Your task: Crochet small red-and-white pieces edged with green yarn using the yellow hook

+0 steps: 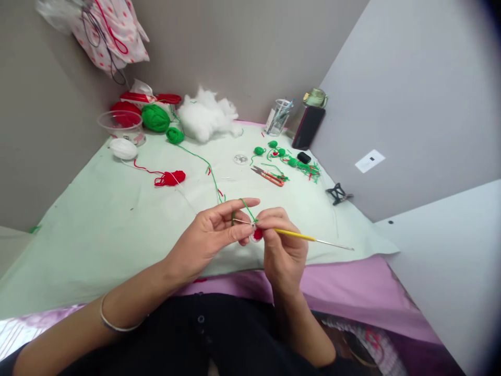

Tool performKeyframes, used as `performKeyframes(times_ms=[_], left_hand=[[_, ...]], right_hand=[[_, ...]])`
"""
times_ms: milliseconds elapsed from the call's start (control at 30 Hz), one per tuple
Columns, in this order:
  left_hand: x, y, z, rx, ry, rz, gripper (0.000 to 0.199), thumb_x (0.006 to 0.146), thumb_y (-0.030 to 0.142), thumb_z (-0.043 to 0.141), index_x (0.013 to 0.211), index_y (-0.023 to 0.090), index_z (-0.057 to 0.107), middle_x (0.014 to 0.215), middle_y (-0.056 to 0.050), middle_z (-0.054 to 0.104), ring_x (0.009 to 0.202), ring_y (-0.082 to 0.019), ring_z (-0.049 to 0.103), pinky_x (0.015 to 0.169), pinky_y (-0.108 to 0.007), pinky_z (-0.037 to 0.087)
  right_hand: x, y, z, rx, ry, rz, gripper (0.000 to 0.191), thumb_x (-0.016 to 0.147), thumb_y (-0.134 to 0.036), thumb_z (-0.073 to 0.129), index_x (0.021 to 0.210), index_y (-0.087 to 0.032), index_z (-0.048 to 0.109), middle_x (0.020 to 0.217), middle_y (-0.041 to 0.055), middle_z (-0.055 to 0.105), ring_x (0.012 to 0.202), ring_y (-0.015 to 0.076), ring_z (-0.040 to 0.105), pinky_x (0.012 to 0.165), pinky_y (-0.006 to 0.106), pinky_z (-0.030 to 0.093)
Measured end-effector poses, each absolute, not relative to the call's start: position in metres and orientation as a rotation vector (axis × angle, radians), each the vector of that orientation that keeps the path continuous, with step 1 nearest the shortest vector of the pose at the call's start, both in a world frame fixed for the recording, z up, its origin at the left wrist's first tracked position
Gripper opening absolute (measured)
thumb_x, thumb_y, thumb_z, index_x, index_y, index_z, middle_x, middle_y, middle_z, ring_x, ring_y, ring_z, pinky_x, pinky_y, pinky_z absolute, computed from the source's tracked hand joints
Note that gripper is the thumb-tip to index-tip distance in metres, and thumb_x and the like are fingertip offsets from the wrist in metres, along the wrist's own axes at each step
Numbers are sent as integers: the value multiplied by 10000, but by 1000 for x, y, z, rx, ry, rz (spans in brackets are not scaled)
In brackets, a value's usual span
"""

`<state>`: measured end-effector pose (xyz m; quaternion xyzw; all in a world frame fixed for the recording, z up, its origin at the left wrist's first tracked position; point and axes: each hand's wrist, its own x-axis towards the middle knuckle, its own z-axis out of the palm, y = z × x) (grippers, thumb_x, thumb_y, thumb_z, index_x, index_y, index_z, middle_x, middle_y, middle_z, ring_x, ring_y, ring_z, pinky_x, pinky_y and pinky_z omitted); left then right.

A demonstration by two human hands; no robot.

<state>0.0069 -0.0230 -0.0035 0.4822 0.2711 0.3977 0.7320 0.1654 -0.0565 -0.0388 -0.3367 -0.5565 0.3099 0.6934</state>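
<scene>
Between the fingers of my left hand (209, 232) a small red and white crochet piece (257, 235) is pinched. Green yarn (248, 209) loops over the raised left index finger and runs down to the piece. My right hand (285, 250) grips the yellow handle of a crochet hook (295, 234). The hook's thin front shaft reaches left to the piece, its tip close to the left fingers. A second metal end sticks out to the right. Fingers partly hide the stitches.
Ahead lie orange thread snips (270, 176), small green crochet balls (273, 144) and yarn scraps. Green yarn balls (155, 118), a plastic tub (135, 137), red yarn (172, 178) and white stuffing (207, 115) are at the back left. A phone (309, 128) leans by the right wall.
</scene>
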Motion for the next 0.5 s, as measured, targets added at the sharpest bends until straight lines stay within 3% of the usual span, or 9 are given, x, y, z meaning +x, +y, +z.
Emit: performKeyframes(times_ms=[267,400,500], left_hand=[[-3,-16,2,1198,636,847,424,807,267,872,1223,273,786,821,15,666,818,-139,619,809,-265,506],[-10,-15,8,1318,661,855,331,913,331,769,1240,282,786,973,-24,704,922,-165,655,874,-279,528],[-8,-13,10,1338,676,906,306,961,298,702,1256,273,777,1020,-34,739,827,-140,654,855,-278,548]], right_hand=[[170,-51,-36,-686,-1146,878,107,967,-294,671,919,-252,757,869,23,642,778,140,596,674,280,504],[171,-49,-34,-687,-1061,989,101,921,-336,725,885,-244,748,930,34,637,747,129,574,614,257,475],[172,-48,-35,-698,-1014,1066,99,889,-341,760,872,-244,755,1042,52,653,709,110,555,544,229,432]])
